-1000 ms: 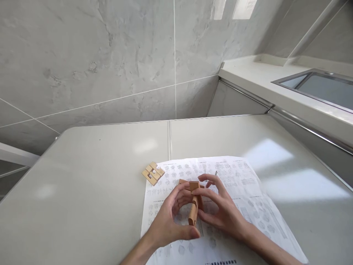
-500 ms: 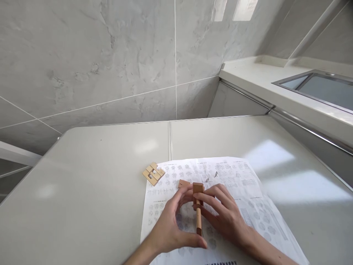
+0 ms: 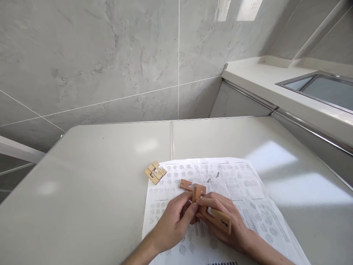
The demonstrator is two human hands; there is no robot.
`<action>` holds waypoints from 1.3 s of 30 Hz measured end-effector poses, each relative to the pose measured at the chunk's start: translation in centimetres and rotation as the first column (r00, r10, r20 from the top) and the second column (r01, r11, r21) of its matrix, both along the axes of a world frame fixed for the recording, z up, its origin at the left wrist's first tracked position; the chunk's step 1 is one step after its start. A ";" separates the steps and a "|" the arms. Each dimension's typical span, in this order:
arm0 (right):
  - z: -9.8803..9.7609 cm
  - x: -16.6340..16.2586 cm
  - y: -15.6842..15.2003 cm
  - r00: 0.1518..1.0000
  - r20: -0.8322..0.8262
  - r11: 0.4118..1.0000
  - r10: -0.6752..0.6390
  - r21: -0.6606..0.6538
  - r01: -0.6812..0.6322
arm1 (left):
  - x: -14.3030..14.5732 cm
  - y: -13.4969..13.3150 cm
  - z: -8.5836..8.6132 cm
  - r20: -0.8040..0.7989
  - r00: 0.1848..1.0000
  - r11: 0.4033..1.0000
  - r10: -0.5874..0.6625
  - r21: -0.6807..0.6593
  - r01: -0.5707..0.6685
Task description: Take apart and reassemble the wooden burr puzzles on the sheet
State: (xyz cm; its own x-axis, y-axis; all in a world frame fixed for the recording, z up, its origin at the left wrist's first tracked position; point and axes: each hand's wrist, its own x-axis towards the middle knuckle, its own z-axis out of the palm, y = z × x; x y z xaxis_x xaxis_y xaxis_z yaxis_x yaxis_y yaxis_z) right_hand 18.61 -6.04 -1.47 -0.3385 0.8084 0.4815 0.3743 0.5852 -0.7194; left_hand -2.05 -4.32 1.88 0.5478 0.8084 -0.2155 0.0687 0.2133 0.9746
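Nearest me, my right hand (image 3: 231, 224) has its fingers bent round the marked piece (image 3: 223, 221), a long notched strip of reddish wood whose dark-marked end slants toward me across my knuckles. My left hand (image 3: 175, 222) meets it, thumb and fingers closed on the upright piece (image 3: 196, 191), which stands up at the crossing; I cannot tell how deeply the two are seated, since my fingertips cover the joint. Both are over the printed sheet (image 3: 256, 206), nearer its left edge than its right. To do this well, I'd judge, I should let the left fingers be the steady vice and the right make only small tilts, squaring notch to notch before pressing; if the wood binds, I ought to back off and realign, as a forced slant could chip a notch lip. Moving my left thumb off the joint would let me check the fit. Just beyond my fingertips lies a loose piece (image 3: 185, 184) of the same wood, partly hidden behind the upright one, so my wrists want to stay low and quiet. Farther off, the pale pieces (image 3: 151, 170) straddle the sheet's far left corner and the table (image 3: 91, 184), well short of the table's far edge.
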 end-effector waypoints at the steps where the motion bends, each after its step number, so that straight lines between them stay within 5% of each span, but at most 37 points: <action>1: 0.0 0.0 -0.1 1.000 -0.010 1.000 -0.003 -0.014 0.003 | 0.0 0.0 0.0 0.008 1.000 1.000 -0.007 -0.002 0.007; 21: 0.8 -0.5 -1.0 0.984 -0.169 0.977 0.055 -0.195 -0.089 | -0.1 -1.0 0.1 -0.053 0.998 1.000 -0.024 0.004 0.025; 24: 1.2 -0.3 -0.9 0.923 -0.377 0.891 0.070 -0.393 -0.228 | -0.1 -0.9 -0.3 0.084 0.996 0.985 0.025 -0.170 -0.010; 29: 0.5 0.7 -0.4 0.802 -0.587 0.649 -0.107 -0.653 -0.391 | 0.2 -0.3 -0.9 0.320 0.945 0.959 0.060 -0.282 0.034; 33: -0.8 0.7 -0.2 0.654 -0.724 0.470 -0.218 -0.665 -0.580 | 0.5 -0.2 -1.3 0.394 0.918 0.962 0.052 -0.266 0.060; 39: -1.2 0.2 -0.2 0.576 -0.774 0.394 -0.262 -0.631 -0.668 | 0.6 -0.4 -1.6 0.387 0.921 0.965 0.054 -0.256 0.051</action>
